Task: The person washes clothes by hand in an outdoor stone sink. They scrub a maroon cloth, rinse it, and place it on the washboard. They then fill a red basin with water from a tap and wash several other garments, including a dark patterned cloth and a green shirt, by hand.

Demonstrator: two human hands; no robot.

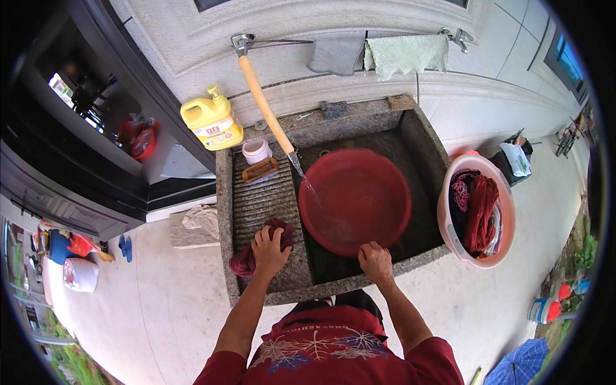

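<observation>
My left hand [269,252] presses down on a bunched dark red cloth [242,263], its fingers curled into the fabric. The cloth lies on the ribbed stone washboard [256,208] at the left of the sink. At the near rim of a red basin [359,186], my right hand [376,262] is closed on the edge; its fingertips are partly hidden. Water runs from a tan hose [264,102] into the basin, which holds some water. A wooden scrub brush [260,170] and a pinkish-white tub [256,151] sit at the washboard's far end.
Right of the stone sink [431,138] stands a pink laundry basket [507,237] with dark and red clothes. A yellow pump jug [212,122] stands at the far left corner. Two cloths, one grey [335,52] and one pale green [407,54], hang on the wall.
</observation>
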